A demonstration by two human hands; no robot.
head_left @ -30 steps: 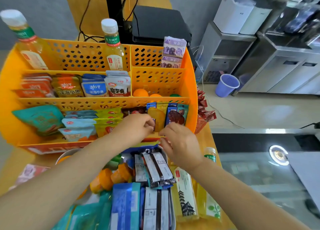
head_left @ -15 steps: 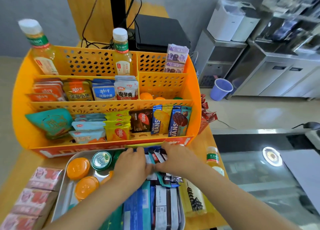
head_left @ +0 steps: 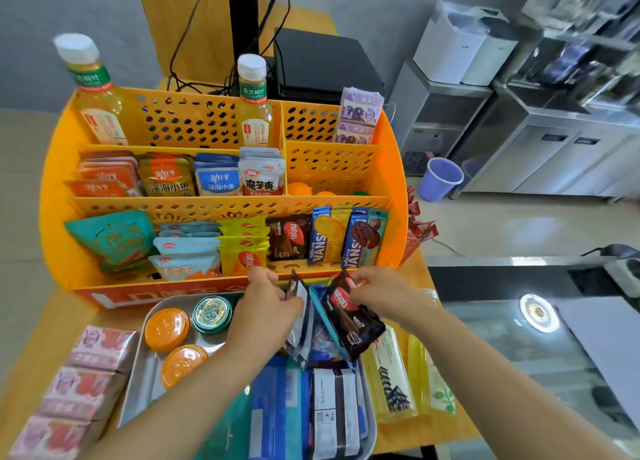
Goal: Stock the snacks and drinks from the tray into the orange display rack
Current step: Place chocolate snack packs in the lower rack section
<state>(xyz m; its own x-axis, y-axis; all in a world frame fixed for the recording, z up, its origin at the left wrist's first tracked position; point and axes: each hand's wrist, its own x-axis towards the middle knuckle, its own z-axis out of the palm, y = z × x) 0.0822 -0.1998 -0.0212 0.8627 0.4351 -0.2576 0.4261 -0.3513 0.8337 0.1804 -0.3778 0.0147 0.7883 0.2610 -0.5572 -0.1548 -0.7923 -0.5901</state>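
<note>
Both hands are over the tray (head_left: 138, 383) now, just below the orange display rack (head_left: 391, 168). The right hand (head_left: 379, 291) pinches the top edge of a dark Nabati wafer pack (head_left: 353, 321), which hangs tilted at five o'clock from the fingers. The left hand (head_left: 268, 303) has its fingers curled round a silver-backed packet (head_left: 300, 316) at its three o'clock. Orange-lidded jars (head_left: 166, 328) sit at nine o'clock in the tray.

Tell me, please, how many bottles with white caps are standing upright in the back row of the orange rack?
2. One bottle stands at the far left of the back row, the other just left of the centre divider. Neither hides anything behind it that I can see.
</note>
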